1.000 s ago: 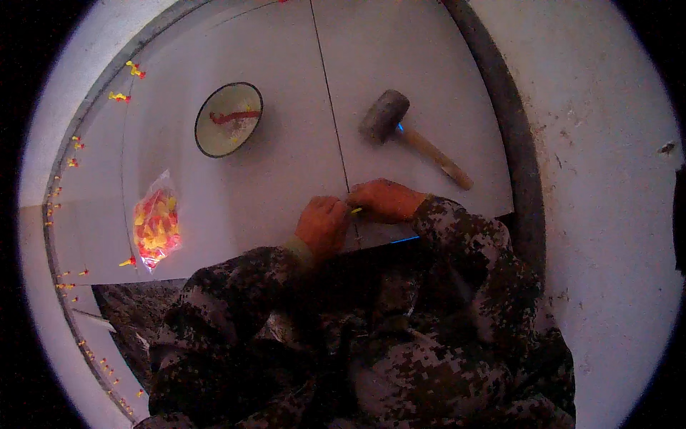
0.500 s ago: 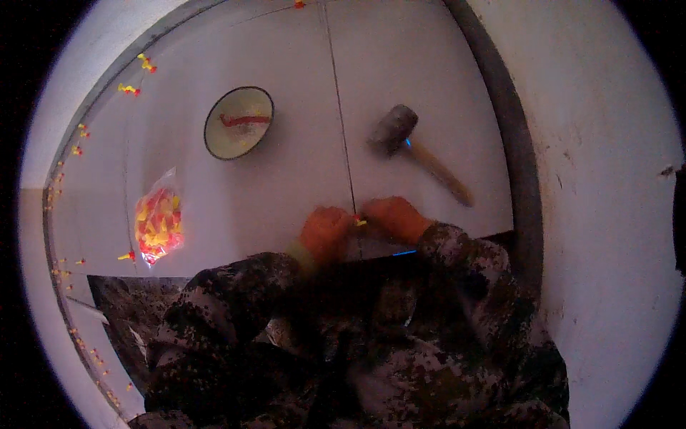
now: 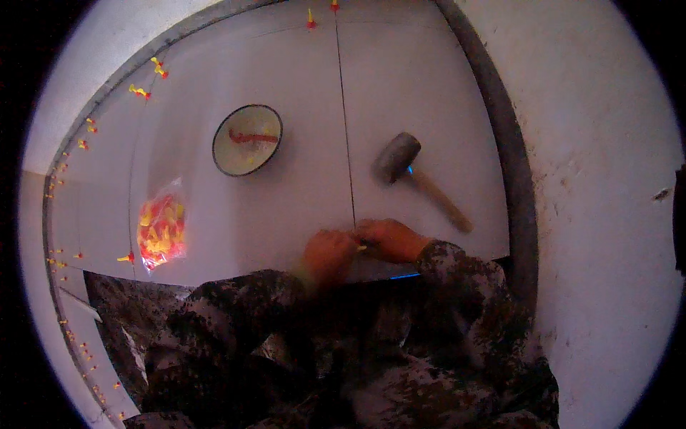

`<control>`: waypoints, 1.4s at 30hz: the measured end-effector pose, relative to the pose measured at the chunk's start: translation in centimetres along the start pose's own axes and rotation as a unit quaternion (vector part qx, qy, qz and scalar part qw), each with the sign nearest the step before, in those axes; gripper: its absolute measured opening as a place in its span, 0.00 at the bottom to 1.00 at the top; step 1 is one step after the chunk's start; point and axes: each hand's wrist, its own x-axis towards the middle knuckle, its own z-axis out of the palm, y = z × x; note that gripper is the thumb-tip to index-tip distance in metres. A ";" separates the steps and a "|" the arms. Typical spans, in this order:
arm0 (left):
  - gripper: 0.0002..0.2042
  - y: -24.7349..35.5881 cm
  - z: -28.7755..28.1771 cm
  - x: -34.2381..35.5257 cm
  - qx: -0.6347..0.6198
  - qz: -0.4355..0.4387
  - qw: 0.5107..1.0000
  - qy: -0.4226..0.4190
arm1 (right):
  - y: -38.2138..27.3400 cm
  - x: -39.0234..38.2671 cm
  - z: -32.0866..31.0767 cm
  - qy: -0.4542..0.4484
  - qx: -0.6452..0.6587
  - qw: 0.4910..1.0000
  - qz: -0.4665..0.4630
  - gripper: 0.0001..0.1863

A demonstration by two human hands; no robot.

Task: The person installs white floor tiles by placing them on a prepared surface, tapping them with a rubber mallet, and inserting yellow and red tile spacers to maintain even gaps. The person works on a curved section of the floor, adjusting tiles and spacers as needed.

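Note:
My left hand point(image 3: 330, 256), slightly blurred, and my right hand point(image 3: 391, 239) meet at the near end of the dark joint between two large pale floor tiles point(image 3: 293, 204). Between them is a small red and yellow tile leveler point(image 3: 361, 248), mostly covered by the fingers. Both hands are closed, with their fingertips at this leveler. Beyond my right hand lies a rubber mallet point(image 3: 399, 157) with a black head and a wooden handle. A round dark-rimmed bowl point(image 3: 246, 154) stands to the left of the joint, a red strip-like thing and yellowish bits inside it.
A clear plastic bag point(image 3: 163, 232) of red and yellow levelers lies at left. One leveler point(image 3: 127, 258) sits beside it on another joint; several more line the left and far edges. A dark gap follows the wall point(image 3: 600, 179) at right. Bare rough floor point(image 3: 136, 307) shows near left.
The view has shifted, so the bowl, mallet and hands appear lower. My right hand has moved closer to my left, and the fingers now cover more of the leveler.

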 end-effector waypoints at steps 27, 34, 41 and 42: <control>0.07 -0.1 1.3 -0.5 0.095 0.029 0.995 0.017 | 4.4 2.4 -0.6 -0.198 -0.063 0.961 -0.181 0.19; 0.06 0.0 6.0 0.3 0.111 0.004 0.993 0.039 | 5.0 -1.0 1.7 -0.032 -0.177 0.968 -0.173 0.18; 0.12 -0.7 -0.1 0.8 0.060 0.055 0.997 0.011 | 4.0 -0.8 2.8 0.064 -0.143 0.975 -0.158 0.21; 0.11 -1.1 0.1 1.2 0.052 0.065 0.996 0.015 | 3.9 -0.9 2.5 0.061 -0.143 0.977 -0.146 0.20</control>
